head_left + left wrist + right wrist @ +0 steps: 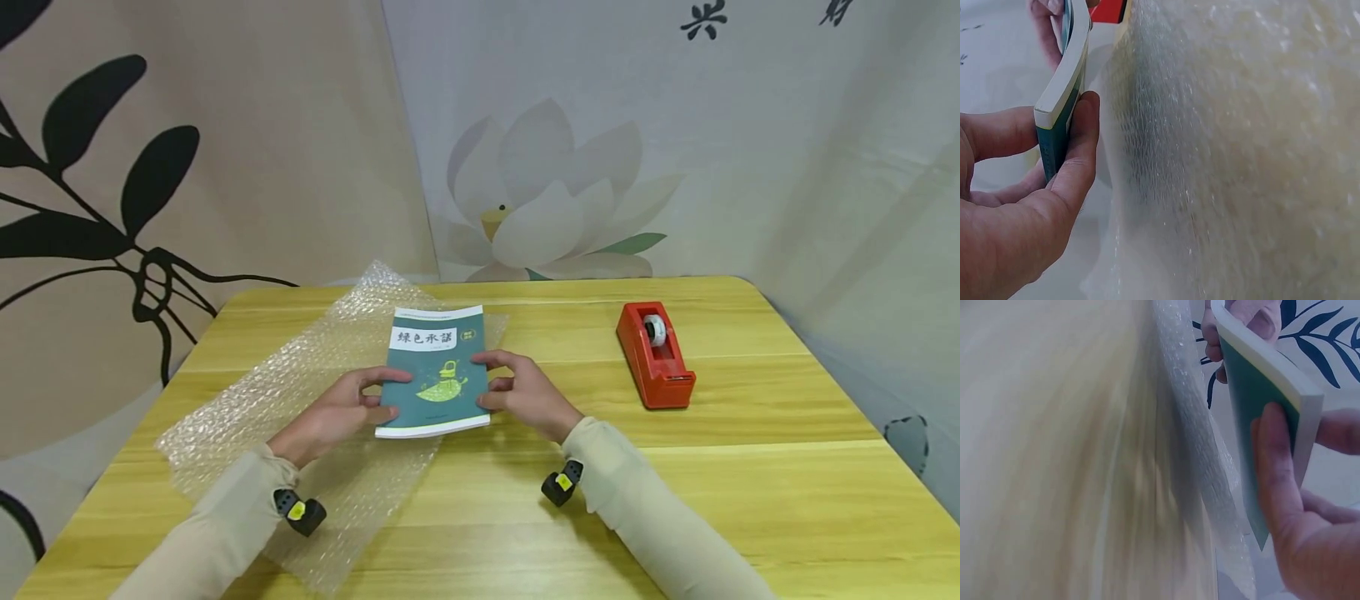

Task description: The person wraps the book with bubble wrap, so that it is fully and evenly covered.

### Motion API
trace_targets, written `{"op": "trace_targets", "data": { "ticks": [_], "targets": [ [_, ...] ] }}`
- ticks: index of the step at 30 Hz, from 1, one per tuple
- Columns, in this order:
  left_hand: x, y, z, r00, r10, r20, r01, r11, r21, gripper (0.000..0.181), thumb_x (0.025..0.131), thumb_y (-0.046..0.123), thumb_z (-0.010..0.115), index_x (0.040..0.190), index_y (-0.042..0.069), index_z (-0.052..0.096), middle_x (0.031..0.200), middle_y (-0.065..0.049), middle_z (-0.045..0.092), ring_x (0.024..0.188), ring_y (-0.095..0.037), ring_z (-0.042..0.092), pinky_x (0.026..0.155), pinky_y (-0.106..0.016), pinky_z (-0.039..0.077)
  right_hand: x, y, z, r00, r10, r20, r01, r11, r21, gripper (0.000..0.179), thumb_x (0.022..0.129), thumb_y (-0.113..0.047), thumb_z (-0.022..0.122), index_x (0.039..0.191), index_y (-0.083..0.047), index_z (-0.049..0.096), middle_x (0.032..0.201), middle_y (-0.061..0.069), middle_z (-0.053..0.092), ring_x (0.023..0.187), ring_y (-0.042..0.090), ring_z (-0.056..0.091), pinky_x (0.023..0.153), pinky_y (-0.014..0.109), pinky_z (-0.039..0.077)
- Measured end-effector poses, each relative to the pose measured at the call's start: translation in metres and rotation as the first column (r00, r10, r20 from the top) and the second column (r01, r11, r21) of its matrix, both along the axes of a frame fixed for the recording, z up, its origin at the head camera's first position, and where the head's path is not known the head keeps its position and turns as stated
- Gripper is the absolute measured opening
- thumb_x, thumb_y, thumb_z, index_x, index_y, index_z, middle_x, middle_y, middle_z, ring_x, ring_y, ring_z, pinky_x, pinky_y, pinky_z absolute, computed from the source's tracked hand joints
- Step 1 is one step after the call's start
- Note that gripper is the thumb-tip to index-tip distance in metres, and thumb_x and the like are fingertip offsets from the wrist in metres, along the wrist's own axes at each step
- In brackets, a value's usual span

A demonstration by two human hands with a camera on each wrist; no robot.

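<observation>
A teal paperback book (437, 371) with a white title panel and a yellow-green drawing is held up between both hands. My left hand (341, 412) grips its left edge, thumb on one face and fingers on the other. On the opposite edge, my right hand (528, 392) pinches it the same way. Both wrist views show the book slightly bowed and raised above the bubble wrap. That clear bubble wrap sheet (262, 400) lies spread at an angle over the table's left half, passing under the book and my left forearm.
A red tape dispenser (655, 358) with a roll of tape stands to the right on the wooden table (780, 483). Behind the table's far edge hangs a cloth backdrop (315, 125) printed with leaves and a lotus. Each wrist carries a small black camera (300, 511).
</observation>
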State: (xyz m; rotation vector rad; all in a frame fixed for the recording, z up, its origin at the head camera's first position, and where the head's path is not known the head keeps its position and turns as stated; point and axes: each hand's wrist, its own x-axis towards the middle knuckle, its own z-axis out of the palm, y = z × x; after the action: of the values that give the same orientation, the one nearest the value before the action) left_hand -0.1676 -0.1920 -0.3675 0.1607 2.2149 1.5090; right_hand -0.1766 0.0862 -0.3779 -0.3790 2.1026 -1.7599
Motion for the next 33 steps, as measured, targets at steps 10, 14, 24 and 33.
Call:
{"op": "trace_targets", "data": {
  "ticks": [10,14,24,33],
  "targets": [
    [0.008,-0.013,-0.001,0.998,0.023,-0.059,-0.026,0.997,-0.067,0.049,0.095,0.006,0.064,0.143,0.008,0.051,0.124,-0.014,0.052,0.085,-0.014,0.051,0.070,-0.025,0.049,0.003,-0.013,-0.005,0.999,-0.009,-0.041,0.010,1.000,0.023,0.061,0.087,0.005,0.068,0.144,-0.008,0.050,0.138,0.015,0.046,0.070,0.011,0.053,0.073,0.029,0.053],
    [0.009,-0.017,-0.002,0.996,0.017,-0.091,-0.022,0.998,-0.052,0.050,0.095,0.005,0.064,0.143,0.005,0.049,0.132,-0.018,0.050,0.094,-0.017,0.054,0.075,-0.025,0.050,0.004,-0.018,-0.005,0.998,-0.024,-0.053,0.026,0.999,0.037,0.061,0.087,0.005,0.069,0.143,-0.008,0.051,0.137,0.014,0.048,0.069,0.012,0.052,0.070,0.029,0.052],
    [0.014,-0.029,-0.004,0.993,0.061,-0.105,-0.070,0.995,-0.077,0.049,0.096,0.009,0.064,0.143,0.002,0.049,0.158,-0.024,0.033,0.145,-0.053,0.032,0.110,-0.050,0.047,0.002,-0.030,-0.009,0.998,-0.040,-0.048,0.042,0.999,0.033,0.059,0.086,0.004,0.071,0.141,-0.007,0.053,0.135,0.015,0.052,0.068,0.010,0.053,0.062,0.024,0.045],
    [0.018,-0.039,-0.005,0.990,0.078,-0.122,-0.084,0.995,-0.051,0.047,0.098,0.003,0.057,0.144,-0.001,0.048,0.158,-0.025,0.033,0.144,-0.049,0.037,0.100,-0.029,0.053,0.005,-0.042,-0.006,0.996,-0.056,-0.063,0.058,0.998,0.029,0.047,0.085,0.002,0.073,0.131,-0.002,0.060,0.114,0.015,0.057,0.084,0.010,0.064,0.073,0.027,0.058]
  ]
}}
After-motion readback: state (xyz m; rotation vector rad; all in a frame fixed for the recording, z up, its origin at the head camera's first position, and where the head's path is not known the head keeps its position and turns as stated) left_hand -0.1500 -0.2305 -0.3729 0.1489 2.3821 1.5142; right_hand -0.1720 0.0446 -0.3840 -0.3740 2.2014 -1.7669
